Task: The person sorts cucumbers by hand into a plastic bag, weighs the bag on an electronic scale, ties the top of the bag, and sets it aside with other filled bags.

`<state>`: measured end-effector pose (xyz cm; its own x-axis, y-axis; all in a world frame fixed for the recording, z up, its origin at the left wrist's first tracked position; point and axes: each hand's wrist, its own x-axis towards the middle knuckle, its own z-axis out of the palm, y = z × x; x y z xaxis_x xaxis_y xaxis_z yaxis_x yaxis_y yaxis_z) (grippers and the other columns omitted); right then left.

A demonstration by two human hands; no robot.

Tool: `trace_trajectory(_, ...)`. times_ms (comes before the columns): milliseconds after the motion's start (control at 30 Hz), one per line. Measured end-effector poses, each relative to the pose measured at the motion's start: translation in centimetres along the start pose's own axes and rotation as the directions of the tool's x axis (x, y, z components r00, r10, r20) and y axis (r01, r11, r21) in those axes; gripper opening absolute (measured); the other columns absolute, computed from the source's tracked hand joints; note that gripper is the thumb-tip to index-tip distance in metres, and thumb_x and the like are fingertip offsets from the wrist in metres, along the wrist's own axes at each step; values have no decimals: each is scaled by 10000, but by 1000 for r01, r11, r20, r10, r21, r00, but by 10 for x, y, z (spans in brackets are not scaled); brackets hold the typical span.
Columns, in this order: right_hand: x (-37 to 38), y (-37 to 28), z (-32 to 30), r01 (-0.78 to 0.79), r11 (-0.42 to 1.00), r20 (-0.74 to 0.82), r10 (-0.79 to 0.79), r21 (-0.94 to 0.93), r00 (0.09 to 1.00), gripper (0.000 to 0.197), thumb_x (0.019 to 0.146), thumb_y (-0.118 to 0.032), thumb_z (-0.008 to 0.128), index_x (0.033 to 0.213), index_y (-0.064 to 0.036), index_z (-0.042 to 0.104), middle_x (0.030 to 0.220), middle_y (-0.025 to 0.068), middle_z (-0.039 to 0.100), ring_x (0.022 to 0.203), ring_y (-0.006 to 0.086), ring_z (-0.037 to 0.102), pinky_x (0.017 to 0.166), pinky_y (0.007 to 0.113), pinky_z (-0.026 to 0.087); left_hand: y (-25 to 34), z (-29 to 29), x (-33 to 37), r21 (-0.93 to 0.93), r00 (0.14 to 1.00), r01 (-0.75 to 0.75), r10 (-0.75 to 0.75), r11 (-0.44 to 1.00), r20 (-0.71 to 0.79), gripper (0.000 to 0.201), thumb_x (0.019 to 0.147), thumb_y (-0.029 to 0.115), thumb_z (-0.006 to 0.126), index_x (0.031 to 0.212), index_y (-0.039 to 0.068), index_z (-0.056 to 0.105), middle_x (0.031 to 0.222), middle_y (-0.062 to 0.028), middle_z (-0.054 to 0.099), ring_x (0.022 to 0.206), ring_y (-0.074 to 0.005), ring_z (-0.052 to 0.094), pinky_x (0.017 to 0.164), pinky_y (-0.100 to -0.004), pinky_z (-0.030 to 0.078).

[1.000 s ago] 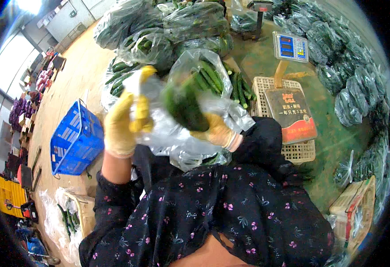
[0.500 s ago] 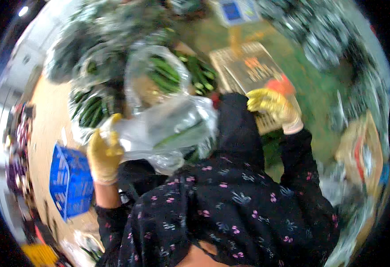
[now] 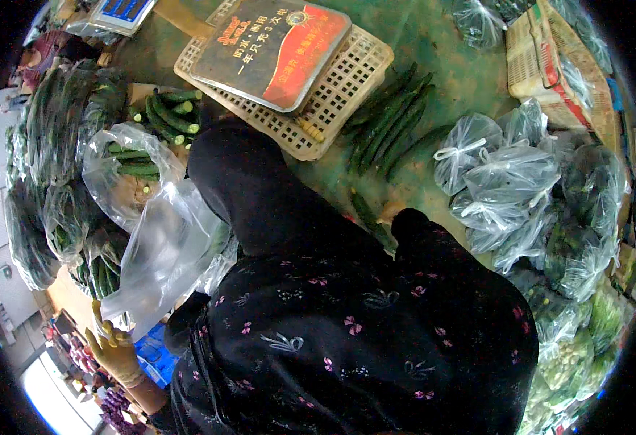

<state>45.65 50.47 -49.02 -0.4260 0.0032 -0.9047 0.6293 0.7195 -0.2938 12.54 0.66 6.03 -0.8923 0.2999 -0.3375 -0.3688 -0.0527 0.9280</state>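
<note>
My left hand [image 3: 117, 353], in a yellow glove, is at the lower left beside the loose corner of a clear plastic bag [image 3: 162, 246]. One finger points up and the others are bent apart; no thing shows in its grip. The bag spreads across my left leg, and its open mouth [image 3: 93, 170] shows green cucumbers [image 3: 136, 165] inside. More cucumbers [image 3: 165, 116] lie just beyond it. My right hand is out of sight; the black right sleeve and my body cover that side. A single cucumber [image 3: 368, 217] lies on the floor between my legs.
A flat dark board [image 3: 267, 54] rests on a pale slatted crate [image 3: 339, 94]. Loose cucumbers [image 3: 390, 123] lie right of it. Knotted bags [image 3: 506, 174] pile up at right, bagged cucumbers [image 3: 71, 145] at left. A scale [image 3: 122, 14] stands far left; a blue basket [image 3: 160, 355] is near my left hand.
The view has swung to the right, and the crate with its board now appears nearer the middle. My left hand shows lower and farther left. The gloved right hand has gone out of sight.
</note>
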Motion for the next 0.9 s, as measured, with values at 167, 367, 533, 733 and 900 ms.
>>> trace_trajectory(167, -40, -76, -31, -61, 982, -68, 74, 180, 995, 499, 774, -438, 624, 882, 49, 633, 912, 200, 627, 866, 316, 594, 749, 417, 467, -2, 20, -3, -191, 998, 45, -53, 981, -36, 572, 956, 362, 349, 1415, 60, 192, 925, -155, 617, 685, -169, 587, 646, -260, 485)
trace_trajectory(367, -38, -70, -45, -56, 968, -14, 62, 246, 998, 509, 768, -430, 635, 909, 58, 626, 889, 202, 623, 836, 304, 596, 712, 413, 470, 1, 37, 1, -150, 997, 76, -78, 986, -8, 582, 947, 379, 370, 1410, 62, 215, 904, -132, 616, 637, -159, 582, 639, -273, 503)
trace_trajectory(533, -90, -44, -117, 211, 799, -206, -112, 563, 972, 510, 771, -408, 639, 1015, 37, 590, 939, 148, 614, 834, 251, 588, 693, 387, 475, -5, 48, -1, -162, 998, 49, -54, 986, -28, 578, 949, 371, 375, 1405, 50, 225, 927, -111, 618, 649, -128, 584, 653, -232, 490)
trace_trajectory(733, -138, -11, -212, 481, 226, -495, 2, 847, 869, 387, 784, -357, 636, 1057, -87, 591, 949, 34, 602, 847, 158, 554, 751, 327, 454, -7, 48, 11, -155, 991, -1, -20, 988, -132, 537, 959, 332, 357, 1386, 20, 261, 818, -89, 555, 534, -85, 357, 572, -214, 393)
trace_trajectory(900, -197, -26, -239, 589, -424, -645, 16, 687, 764, 360, 844, -331, 591, 1058, -42, 597, 895, 35, 622, 824, 176, 582, 766, 341, 477, -12, 39, 17, -241, 996, 5, -26, 970, -83, 559, 951, 356, 375, 1391, 32, 258, 868, -104, 587, 565, -96, 383, 585, -222, 389)
